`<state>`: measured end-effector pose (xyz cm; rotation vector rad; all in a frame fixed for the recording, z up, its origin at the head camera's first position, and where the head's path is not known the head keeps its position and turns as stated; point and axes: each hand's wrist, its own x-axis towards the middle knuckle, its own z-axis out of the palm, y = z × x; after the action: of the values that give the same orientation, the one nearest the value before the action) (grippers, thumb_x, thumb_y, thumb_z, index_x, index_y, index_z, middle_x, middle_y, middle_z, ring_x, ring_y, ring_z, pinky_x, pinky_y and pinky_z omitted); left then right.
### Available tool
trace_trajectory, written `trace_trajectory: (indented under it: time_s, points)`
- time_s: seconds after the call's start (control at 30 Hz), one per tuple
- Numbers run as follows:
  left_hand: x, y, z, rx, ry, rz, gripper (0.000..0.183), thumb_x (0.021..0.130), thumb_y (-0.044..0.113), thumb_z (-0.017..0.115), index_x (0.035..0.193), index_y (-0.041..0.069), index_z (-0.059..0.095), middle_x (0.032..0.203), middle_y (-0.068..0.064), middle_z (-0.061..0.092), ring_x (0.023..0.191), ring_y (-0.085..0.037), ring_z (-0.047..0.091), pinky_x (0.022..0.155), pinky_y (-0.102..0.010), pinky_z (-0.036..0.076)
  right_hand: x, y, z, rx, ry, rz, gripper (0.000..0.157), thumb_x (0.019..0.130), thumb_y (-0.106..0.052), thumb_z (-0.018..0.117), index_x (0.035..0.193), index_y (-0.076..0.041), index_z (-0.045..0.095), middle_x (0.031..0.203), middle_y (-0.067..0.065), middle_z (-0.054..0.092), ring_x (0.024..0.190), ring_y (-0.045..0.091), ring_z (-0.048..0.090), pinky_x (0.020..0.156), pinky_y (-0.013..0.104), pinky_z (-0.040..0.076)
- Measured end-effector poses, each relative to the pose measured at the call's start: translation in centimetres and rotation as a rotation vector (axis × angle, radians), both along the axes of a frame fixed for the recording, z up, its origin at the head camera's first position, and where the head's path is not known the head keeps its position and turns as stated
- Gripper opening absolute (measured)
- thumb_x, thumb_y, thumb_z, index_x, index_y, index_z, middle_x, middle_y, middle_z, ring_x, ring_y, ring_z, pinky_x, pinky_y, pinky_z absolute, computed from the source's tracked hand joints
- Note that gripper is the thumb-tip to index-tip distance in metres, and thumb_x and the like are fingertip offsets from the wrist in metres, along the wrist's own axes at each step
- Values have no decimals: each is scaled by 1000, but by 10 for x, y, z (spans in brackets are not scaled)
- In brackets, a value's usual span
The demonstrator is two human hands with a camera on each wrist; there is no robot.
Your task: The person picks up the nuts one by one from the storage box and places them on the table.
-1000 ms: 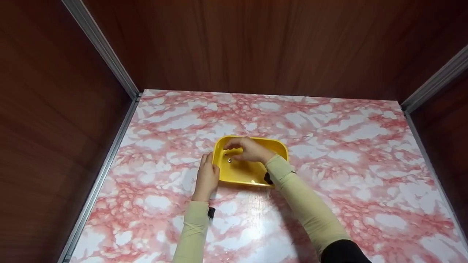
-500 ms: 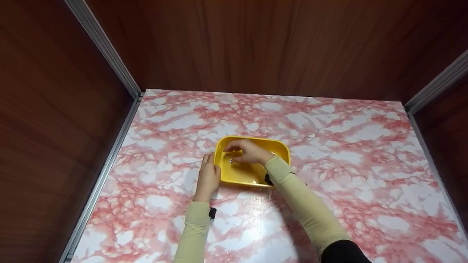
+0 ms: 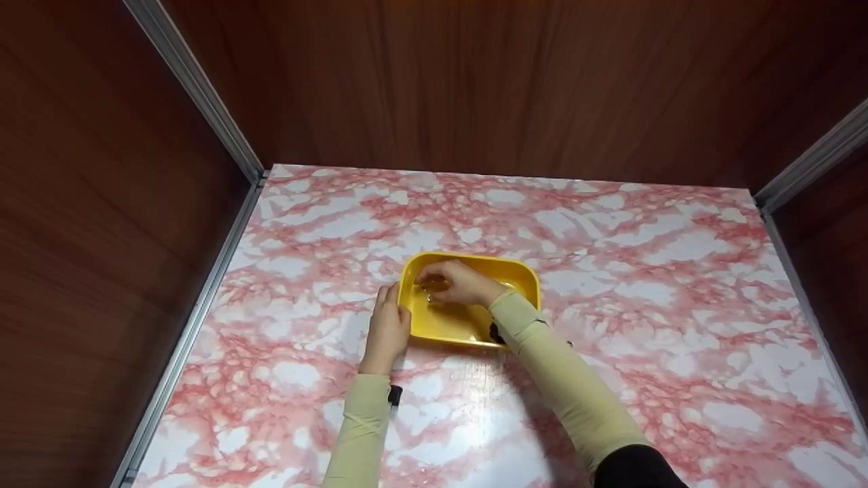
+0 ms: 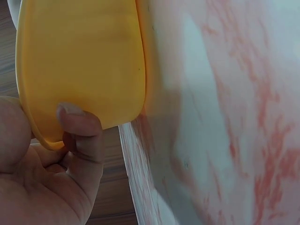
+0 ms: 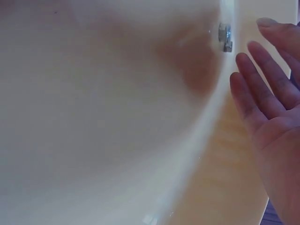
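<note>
A yellow plastic bin (image 3: 437,329) stands in the middle of the table. My left hand (image 3: 386,329) grips its left wall; in the left wrist view the thumb and fingers (image 4: 86,140) curl round the rim from both sides. Inside the bin reaches my right hand (image 3: 464,283), palm down, thumb apart from the fingers. The right wrist view shows that hand's fingers (image 5: 262,89) fairly straight, with nothing between them. Just beyond the fingertips, small silvery hex nuts or bolt heads (image 5: 225,33) lie along the foot of the bin's wall. One metal piece (image 3: 430,298) shows near the thumb.
The table (image 3: 644,271) has a red and white marbled top. Dark wood panels (image 3: 502,88) with metal edge strips (image 3: 203,88) enclose it at the back and sides. A small shiny speck (image 3: 570,343) sits beside the right forearm.
The right hand has come slightly lower and nearer the small metal pieces, covering more of them. The left hand keeps its grip on the bin. The head view has shifted a little.
</note>
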<state>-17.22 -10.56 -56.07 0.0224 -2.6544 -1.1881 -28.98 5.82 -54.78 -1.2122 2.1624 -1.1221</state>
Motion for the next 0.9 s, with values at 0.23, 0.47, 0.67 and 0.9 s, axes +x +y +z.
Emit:
trace_trajectory:
  time_s: [0.23, 0.47, 0.67, 0.9]
  points:
    - [0, 0, -1, 0, 17, 3, 43, 89, -5, 50, 132, -9, 48, 117, -18, 49, 95, -30, 55, 88, -42, 47, 0, 0, -2, 4, 93, 13, 28, 85, 9, 61, 113, 7, 62, 109, 19, 64, 104, 30, 59, 93, 37, 46]
    - [-1, 0, -2, -6, 10, 8, 44, 89, -4, 51, 133, -8, 47, 118, -18, 49, 96, -30, 55, 88, -42, 47, -2, -1, -6, 9, 138, 9, 25, 87, 7, 61, 112, 6, 63, 107, 18, 65, 101, 27, 60, 92, 36, 46]
    - [0, 1, -1, -15, -2, 0, 44, 90, -3, 50, 133, -9, 46, 117, -16, 48, 97, -27, 53, 89, -40, 46, -3, -1, -9, -28, 90, 17, 28, 84, 15, 57, 110, 8, 63, 106, 20, 65, 102, 31, 60, 92, 35, 47]
    - [-1, 0, -1, -24, -18, 1, 44, 91, -3, 49, 134, -8, 46, 117, -16, 47, 94, -27, 52, 87, -39, 46, -4, -2, -11, -21, 68, -1, 31, 83, 18, 54, 111, 9, 63, 106, 19, 65, 102, 30, 61, 91, 33, 47]
